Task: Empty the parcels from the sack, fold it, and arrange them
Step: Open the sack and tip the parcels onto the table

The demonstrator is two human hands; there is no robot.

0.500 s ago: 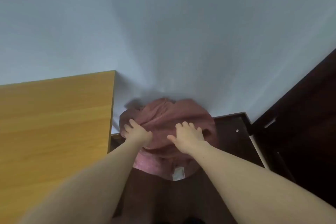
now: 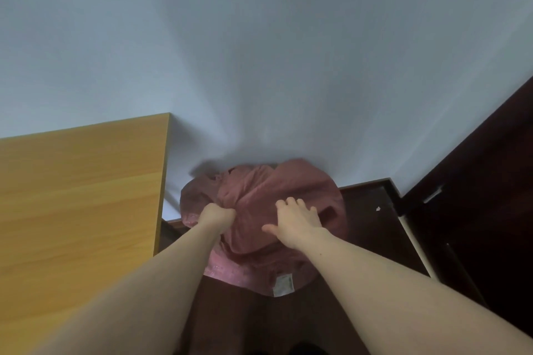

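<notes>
Pink-red cloth sack [image 2: 277,204] on dark floor [image 2: 372,222], against the pale wall [image 2: 259,52] — head view.
Left hand [image 2: 216,215] fisted, bunching the sack's fabric at its left side; right hand [image 2: 297,222] lies flat on the sack, fingers spread wide. Wooden tabletop [image 2: 78,204] stands just left of the sack; white label [image 2: 283,285] at its near edge.

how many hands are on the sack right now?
2. The left hand grips a bunch of the bulging pink cloth sack near its left side; the right hand rests spread on its upper middle. No parcels show; any are hidden inside.
</notes>
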